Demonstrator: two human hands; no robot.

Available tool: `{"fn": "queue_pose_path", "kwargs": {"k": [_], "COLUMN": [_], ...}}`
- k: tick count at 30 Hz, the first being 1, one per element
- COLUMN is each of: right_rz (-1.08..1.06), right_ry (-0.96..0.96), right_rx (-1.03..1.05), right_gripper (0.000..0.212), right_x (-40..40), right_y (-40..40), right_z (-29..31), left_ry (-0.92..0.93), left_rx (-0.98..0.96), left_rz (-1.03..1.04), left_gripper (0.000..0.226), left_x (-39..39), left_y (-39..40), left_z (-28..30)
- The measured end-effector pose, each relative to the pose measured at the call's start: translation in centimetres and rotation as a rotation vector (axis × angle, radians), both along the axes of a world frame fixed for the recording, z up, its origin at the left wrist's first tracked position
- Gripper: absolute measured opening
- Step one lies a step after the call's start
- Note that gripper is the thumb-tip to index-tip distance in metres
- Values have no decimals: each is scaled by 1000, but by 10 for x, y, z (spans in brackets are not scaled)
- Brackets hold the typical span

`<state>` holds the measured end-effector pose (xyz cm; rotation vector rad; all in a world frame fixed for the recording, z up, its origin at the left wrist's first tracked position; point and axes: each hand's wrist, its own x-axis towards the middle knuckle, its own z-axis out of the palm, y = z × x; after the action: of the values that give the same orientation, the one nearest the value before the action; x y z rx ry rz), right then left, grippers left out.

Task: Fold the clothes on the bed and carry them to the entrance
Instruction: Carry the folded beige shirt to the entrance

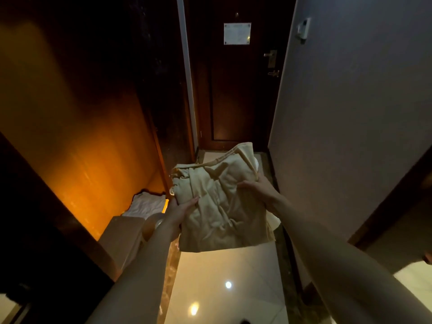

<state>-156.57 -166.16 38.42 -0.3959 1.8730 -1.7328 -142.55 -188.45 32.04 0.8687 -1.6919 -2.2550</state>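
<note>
Hands — left hand (181, 212), right hand (256, 191) — gripping my folded clothes (217, 206), carrying toward the entrance door (236, 90); next, set down.

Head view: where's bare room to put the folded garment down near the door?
Both the left hand and right hand grip the beige garment. Free: glossy floor between the marble strip and grey wall, running to the door. Crowded: the ledge at left, where a white cloth already lies.
</note>
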Motion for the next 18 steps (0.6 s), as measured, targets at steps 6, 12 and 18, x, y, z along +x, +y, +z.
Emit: {"fn": "queue_pose_path", "kwargs": {"k": [6, 12, 18], "right_rz": [41, 143, 243], "right_ry": [-19, 3, 40], "right_rx": [51, 102, 128], "right_gripper": [52, 52, 55], "right_x": [-109, -186, -253], "right_y": [-43, -104, -192], "right_z": [9, 7, -21], "left_ry": [25, 1, -31], "left_rx": [22, 73, 104], "left_rz": [83, 180, 251], "left_gripper": [52, 57, 82], "left_x": [-94, -148, -193], "left_y": [-21, -63, -136], "left_z": [13, 4, -30]}}
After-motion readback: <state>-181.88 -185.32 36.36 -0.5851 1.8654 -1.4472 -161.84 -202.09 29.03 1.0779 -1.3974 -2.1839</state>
